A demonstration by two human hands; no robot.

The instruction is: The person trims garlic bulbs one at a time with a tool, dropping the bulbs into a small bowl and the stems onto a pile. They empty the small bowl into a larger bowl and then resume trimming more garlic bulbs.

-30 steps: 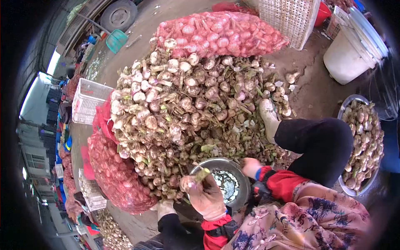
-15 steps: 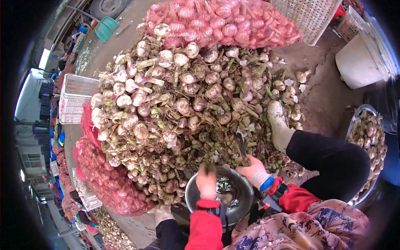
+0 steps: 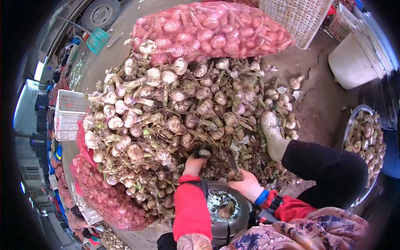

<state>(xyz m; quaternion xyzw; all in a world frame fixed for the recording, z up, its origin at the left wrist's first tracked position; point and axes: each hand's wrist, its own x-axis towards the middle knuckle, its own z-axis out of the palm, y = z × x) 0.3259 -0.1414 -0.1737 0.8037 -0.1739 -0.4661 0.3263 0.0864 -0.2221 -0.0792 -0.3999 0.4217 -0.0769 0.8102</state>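
Note:
A big heap of dirty garlic bulbs (image 3: 175, 96) with stems and roots lies in front of me. At the heap's near edge, my left hand (image 3: 195, 165) has its darkened fingers closed around a garlic bulb (image 3: 204, 153). To its right, my right hand (image 3: 247, 185) grips a knife (image 3: 233, 161) with a dark narrow blade that points up and away over the trimmings. Just below both hands is a metal bowl (image 3: 246, 207), which has pale scraps and a brownish bulb-like piece inside.
Behind the heap lies a full red mesh sack (image 3: 216, 31); another mesh sack (image 3: 106, 193) leans at the left. White plastic crates (image 3: 71, 112) stand beyond it. On the right are a white bucket (image 3: 354, 62) and a basin (image 3: 348, 129) of garlic. My bare foot (image 3: 271, 129) rests against the heap.
My left hand has moved from over the bowl up to the heap's edge and now holds a garlic bulb. The right hand keeps the knife, slightly lower. The whole view has shifted a little.

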